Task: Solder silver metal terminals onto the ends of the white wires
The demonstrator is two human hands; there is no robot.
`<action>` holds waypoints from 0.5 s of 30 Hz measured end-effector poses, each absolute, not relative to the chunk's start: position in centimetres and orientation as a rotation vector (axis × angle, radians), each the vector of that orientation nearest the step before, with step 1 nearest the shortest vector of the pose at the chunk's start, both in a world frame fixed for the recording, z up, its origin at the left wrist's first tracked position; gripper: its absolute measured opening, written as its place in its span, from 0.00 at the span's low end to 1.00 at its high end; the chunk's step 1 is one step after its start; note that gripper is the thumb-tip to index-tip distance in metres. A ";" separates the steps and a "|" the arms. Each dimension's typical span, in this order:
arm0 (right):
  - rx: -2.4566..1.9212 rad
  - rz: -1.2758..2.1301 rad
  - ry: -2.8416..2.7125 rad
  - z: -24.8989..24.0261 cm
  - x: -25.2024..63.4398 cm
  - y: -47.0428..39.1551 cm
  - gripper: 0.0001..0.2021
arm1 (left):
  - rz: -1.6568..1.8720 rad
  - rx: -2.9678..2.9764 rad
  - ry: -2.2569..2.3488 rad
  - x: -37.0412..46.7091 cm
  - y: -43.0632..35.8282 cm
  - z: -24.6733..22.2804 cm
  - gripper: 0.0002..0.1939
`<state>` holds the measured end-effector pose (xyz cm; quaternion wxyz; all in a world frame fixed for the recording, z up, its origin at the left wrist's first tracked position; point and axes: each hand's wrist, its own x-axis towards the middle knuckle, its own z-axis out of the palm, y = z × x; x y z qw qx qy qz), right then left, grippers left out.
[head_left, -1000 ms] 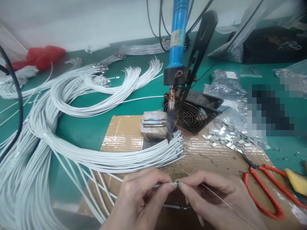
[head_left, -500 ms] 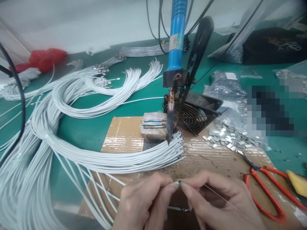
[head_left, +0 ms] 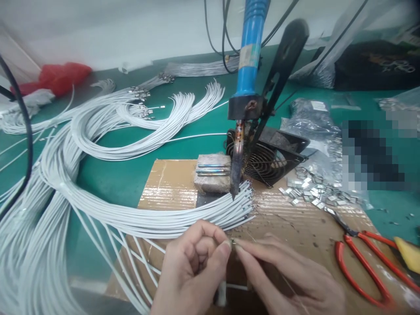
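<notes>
My left hand [head_left: 195, 269] is closed, thumb and forefinger pinched on the end of a white cable that the fingers mostly hide. Tip to tip with it, my right hand [head_left: 287, 273] pinches a tiny dark, shiny piece [head_left: 232, 242] at the cable's end; its exact kind is too small to tell. A thin wire strand [head_left: 288, 286] runs across my right hand. Just beyond both hands lies a bundle of white cables [head_left: 183, 221], its cut ends pointing right. Above those ends hangs a blue-handled soldering iron [head_left: 250, 65], tip down, held in a black bracket.
A stained block [head_left: 213, 179] with metal rods sits behind the iron tip, near a black fan [head_left: 269, 162]. Small metal clips [head_left: 311, 188] lie scattered on the cardboard [head_left: 170, 179]. Red-handled scissors [head_left: 364, 267] rest at right. More cable bundles [head_left: 131, 146] fill the left.
Both hands have shifted slightly left and up, fingertips still together. The white cable end that showed between them is now mostly covered. The view has moved a little.
</notes>
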<state>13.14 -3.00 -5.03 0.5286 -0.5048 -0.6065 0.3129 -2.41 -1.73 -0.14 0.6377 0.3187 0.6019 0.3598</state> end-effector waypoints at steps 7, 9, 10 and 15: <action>-2.167 0.377 -1.420 -5.0 21.5 1.0 0.10 | 0.818 0.698 1.432 -2.2 -1.1 -0.2 0.15; -2.245 0.416 -1.428 -4.5 22.3 2.1 0.08 | 0.810 0.698 1.427 -2.2 -0.9 -0.4 0.14; -2.260 0.445 -1.422 -4.2 22.4 2.5 0.08 | 0.812 0.701 1.423 -2.2 -0.9 -0.4 0.13; -2.208 0.572 -1.320 -4.4 21.5 2.5 0.08 | 0.839 0.680 1.397 -2.2 -0.7 -0.4 0.12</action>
